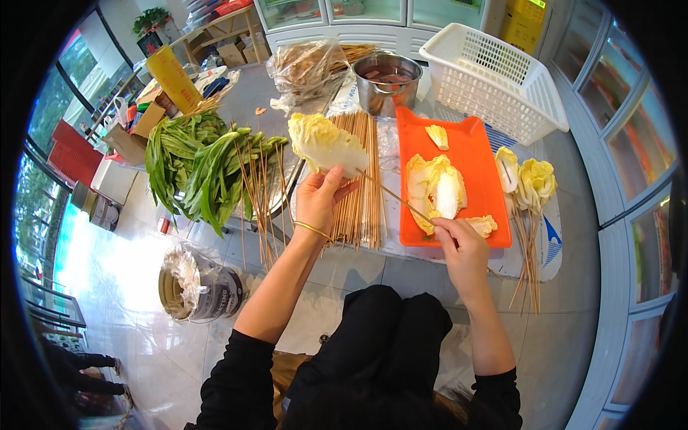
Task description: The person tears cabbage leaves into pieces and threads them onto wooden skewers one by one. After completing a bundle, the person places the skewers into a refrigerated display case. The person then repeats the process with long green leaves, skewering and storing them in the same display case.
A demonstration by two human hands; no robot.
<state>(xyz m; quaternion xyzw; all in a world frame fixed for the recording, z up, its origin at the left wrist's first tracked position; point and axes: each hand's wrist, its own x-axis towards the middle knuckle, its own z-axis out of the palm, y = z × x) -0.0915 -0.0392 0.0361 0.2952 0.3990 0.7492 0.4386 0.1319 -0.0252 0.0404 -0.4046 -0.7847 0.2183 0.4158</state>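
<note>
My left hand (pixel 321 194) grips a pale yellow napa cabbage leaf (pixel 328 144) by its lower edge. In my right hand (pixel 461 244) is a thin bamboo skewer (pixel 398 197), its far tip at the leaf's white rib; whether it has pierced the rib I cannot tell. Beneath the leaf lies a row of loose bamboo skewers (pixel 356 183). An orange tray (pixel 481 177) beside them holds several cabbage pieces (pixel 449 193). At its right, skewered cabbage leaves (pixel 536 183) rest with their sticks hanging past the table edge.
Skewered green leafy vegetables (pixel 207 166) lie on the left. Behind stand a steel pot (pixel 388 99), a plastic-wrapped bundle (pixel 306 64) and a white basket (pixel 500 99). A bucket (pixel 223 295) with plastic film stands on the floor. Glass-doored refrigerators (pixel 639 129) line the right. Another person's legs (pixel 88 371) show at lower left.
</note>
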